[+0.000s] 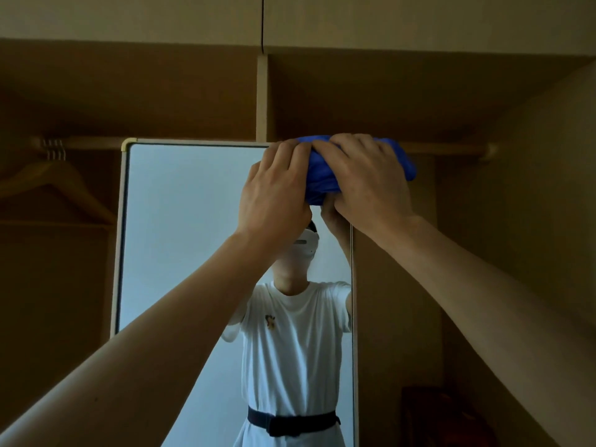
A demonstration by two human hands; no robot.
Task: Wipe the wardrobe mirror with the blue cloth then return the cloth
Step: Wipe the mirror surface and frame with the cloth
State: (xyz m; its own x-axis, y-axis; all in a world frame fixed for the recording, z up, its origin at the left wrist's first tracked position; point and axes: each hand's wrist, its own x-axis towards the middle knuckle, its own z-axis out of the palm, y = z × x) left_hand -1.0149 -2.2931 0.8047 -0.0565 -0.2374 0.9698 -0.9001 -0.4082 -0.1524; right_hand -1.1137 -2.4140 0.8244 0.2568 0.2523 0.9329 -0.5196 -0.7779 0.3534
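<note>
The cloth [322,177] sits bunched at the top right corner of the mirror [187,221]. The left hand [277,191] and right hand [367,179] both grip it, fingers curled over the wad, probably to keep firm pressure along the upper edge

Dim light fills a brown wardrobe interior. A pale vertical divider [266,98] stands just above the left hand [274,191]. A wooden rail [90,142] runs level with its knuckles, out to both sides. Well left of that hand hang wooden hangers [77,188]. Higher up, pale cupboard doors [161,17] meet at a dark seam.
</note>
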